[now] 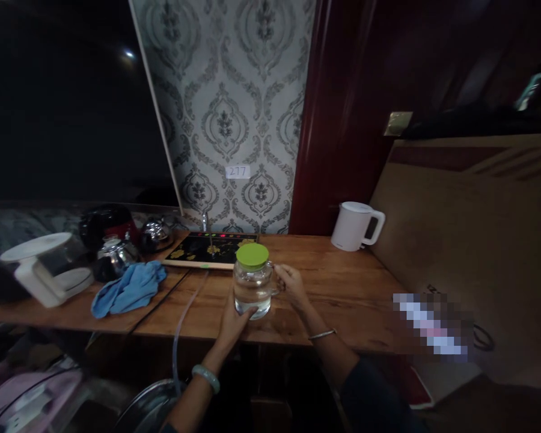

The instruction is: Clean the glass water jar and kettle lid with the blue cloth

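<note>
A clear glass jug [252, 285] with a green lid [252, 254] stands on the wooden table [342, 294], some water in it. My left hand [234, 319] cups its base from below and in front. My right hand [291, 282] grips the handle on the jug's right side. A pale green bangle sits on my left wrist, a thin metal one on my right.
Behind the jug lies a black induction tray [207, 248] with lit indicators and a small tap. A blue cloth [128, 288], two steel kettles [115, 255], a white-lidded glass kettle [49, 267] sit left. A white electric kettle [354, 225] stands back right. A tube hangs off the table's front edge.
</note>
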Motion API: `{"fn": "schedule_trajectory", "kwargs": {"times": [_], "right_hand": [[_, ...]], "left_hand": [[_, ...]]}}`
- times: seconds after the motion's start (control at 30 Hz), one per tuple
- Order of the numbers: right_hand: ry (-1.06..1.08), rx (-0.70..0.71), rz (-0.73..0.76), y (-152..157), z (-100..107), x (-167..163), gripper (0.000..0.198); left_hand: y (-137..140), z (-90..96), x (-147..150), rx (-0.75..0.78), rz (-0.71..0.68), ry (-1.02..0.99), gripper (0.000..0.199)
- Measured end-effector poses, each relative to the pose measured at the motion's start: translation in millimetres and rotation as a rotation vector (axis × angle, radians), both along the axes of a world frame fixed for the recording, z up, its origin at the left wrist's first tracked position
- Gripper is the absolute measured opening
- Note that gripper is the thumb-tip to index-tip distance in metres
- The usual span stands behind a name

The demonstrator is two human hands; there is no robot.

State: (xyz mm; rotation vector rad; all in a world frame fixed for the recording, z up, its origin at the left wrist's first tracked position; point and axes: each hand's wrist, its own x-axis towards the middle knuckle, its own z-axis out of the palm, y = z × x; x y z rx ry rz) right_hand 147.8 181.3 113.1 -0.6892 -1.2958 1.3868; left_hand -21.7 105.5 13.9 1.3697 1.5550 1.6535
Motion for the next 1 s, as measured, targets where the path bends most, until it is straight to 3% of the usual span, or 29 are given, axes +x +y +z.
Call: {"fn": "schedule_trajectory", "kwargs": {"times": [0.23,0.7,0.77,0.9,1.0], "right_hand": [[-0.009,0.049,-0.064,14,-2,25,0.061],[-0.089,0.127,-0.252,62,-11,106,0.049],[-0.079,0.142,-0.346,64,-18,115,0.045],[-0.100,0.142,-0.704,49,-53,122,0.047],[-0.270,0.163,-0.745,30,-85,115,0.036]], "left_hand": [[21,-11.1,22,-0.055,0.027,-0.017,0.094],[82,0.5,96,0.059,-0.165,-0.013,0.092],[90,2.2,103,0.061,-0.181,-0.011,0.089],[109,5.7,112,0.079,-0.249,-0.025,0.085],[125,6.2,119,0.089,-0.297,-0.045,0.084]]}}
